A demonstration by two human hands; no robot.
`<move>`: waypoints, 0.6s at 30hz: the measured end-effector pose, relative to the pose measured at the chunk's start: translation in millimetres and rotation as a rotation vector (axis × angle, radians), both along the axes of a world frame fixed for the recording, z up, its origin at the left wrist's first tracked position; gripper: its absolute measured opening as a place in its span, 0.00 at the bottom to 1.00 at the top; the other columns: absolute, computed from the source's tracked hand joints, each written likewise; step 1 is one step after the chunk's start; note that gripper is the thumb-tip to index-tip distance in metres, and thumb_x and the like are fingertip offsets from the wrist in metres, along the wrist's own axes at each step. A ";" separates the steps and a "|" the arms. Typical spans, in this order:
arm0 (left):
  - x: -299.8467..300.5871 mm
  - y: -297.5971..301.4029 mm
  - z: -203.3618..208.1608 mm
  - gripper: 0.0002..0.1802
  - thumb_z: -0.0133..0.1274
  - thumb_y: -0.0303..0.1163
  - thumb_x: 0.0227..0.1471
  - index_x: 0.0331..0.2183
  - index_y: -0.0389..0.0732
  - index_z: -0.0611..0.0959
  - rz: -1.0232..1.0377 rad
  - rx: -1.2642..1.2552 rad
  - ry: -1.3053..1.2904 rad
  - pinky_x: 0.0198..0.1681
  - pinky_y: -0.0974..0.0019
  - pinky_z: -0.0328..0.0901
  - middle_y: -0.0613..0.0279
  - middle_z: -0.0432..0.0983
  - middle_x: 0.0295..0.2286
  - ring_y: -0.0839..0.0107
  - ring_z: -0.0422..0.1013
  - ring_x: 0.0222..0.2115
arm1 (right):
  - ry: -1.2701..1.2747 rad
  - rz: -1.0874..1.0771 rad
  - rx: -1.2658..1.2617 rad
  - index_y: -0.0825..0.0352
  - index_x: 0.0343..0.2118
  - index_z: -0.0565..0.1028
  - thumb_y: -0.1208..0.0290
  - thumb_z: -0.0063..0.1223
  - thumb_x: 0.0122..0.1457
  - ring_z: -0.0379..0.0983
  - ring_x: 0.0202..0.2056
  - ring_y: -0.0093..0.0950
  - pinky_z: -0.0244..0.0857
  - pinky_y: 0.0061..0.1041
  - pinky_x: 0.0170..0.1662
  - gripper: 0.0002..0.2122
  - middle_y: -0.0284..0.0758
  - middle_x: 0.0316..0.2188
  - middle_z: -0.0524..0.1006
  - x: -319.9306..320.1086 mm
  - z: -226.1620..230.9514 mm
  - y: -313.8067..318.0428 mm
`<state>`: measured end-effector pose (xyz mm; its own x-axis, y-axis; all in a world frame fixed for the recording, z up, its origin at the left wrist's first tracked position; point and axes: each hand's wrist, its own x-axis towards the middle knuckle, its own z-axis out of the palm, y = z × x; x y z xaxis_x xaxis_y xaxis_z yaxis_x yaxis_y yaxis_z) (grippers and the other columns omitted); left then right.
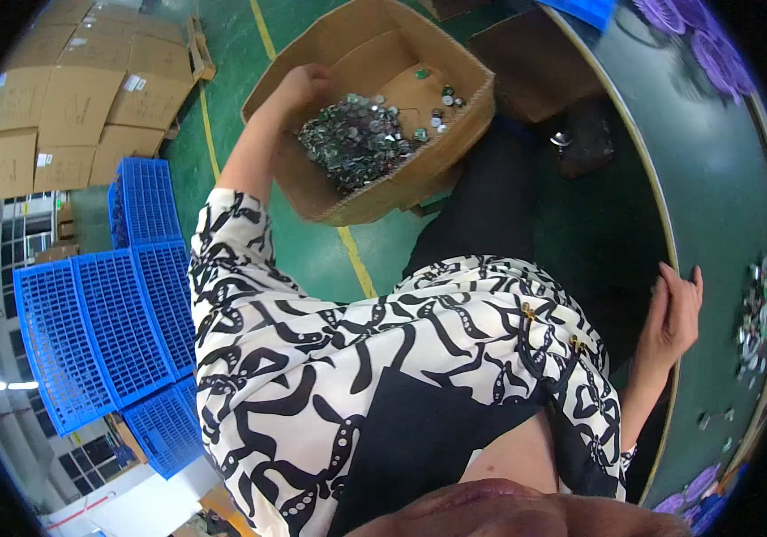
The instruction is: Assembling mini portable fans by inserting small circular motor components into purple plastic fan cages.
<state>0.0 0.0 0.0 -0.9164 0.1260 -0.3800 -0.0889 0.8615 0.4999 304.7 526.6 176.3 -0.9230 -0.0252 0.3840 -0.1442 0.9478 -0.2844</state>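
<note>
My left hand (306, 87) is over the left side of an open cardboard box (459, 72), with its fingers curled together. Whatever they may hold is hidden. Just beside it, inside the box, lies a heap of small shiny round pieces (356, 139), silver, clear and green. A few loose pieces (441, 112) are scattered at the box's right side. By the edge of the green table (715, 215), my right hand (675, 313) has its fingers stretched out and nothing visible in them.
Blue plastic crates (101, 327) are stacked at left, below a pile of cardboard cartons (79, 98). On the table lie small metallic pieces (758, 318) and purple rings (715, 58). Another brown box (540, 67) stands between the open box and the table.
</note>
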 end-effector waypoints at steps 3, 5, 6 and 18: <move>-49.2 -39.5 2.7 0.21 0.59 0.38 0.50 0.45 0.38 0.82 -0.056 -0.171 -0.172 0.44 0.58 0.68 0.51 0.81 0.40 0.59 0.76 0.40 | 0.041 -0.081 -0.149 0.73 0.38 0.79 0.86 0.51 0.57 0.70 0.28 0.25 0.56 0.48 0.63 0.08 0.35 0.24 0.74 -21.2 -16.9 -26.1; -50.6 -53.9 -7.6 0.24 0.62 0.44 0.42 0.40 0.41 0.84 -0.305 -0.419 0.033 0.40 0.54 0.70 0.50 0.81 0.35 0.56 0.77 0.36 | 0.087 -0.098 -0.173 0.74 0.38 0.79 0.86 0.50 0.58 0.73 0.31 0.28 0.56 0.49 0.63 0.08 0.37 0.27 0.77 -37.3 -25.0 -31.5; -55.4 -57.5 -10.4 0.24 0.62 0.44 0.42 0.40 0.41 0.84 -0.295 -0.422 0.028 0.40 0.54 0.70 0.50 0.81 0.35 0.56 0.77 0.36 | 0.084 -0.088 -0.177 0.74 0.38 0.79 0.86 0.50 0.58 0.73 0.31 0.28 0.56 0.49 0.63 0.08 0.37 0.27 0.77 -41.7 -28.6 -31.0; -61.2 -53.1 -51.8 0.40 0.67 0.52 0.37 0.51 0.44 0.79 -0.327 -0.668 -0.382 0.49 0.56 0.69 0.52 0.80 0.43 0.58 0.76 0.46 | 0.128 -0.091 -0.053 0.76 0.37 0.78 0.86 0.50 0.57 0.77 0.36 0.34 0.60 0.53 0.60 0.07 0.41 0.30 0.79 -39.8 -32.9 -26.5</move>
<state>-61.2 -53.1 -51.8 -0.6659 0.0009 -0.7461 0.1572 0.9777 -0.1390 264.9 500.2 143.3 -0.8639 0.0796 0.4973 -0.0968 0.9428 -0.3191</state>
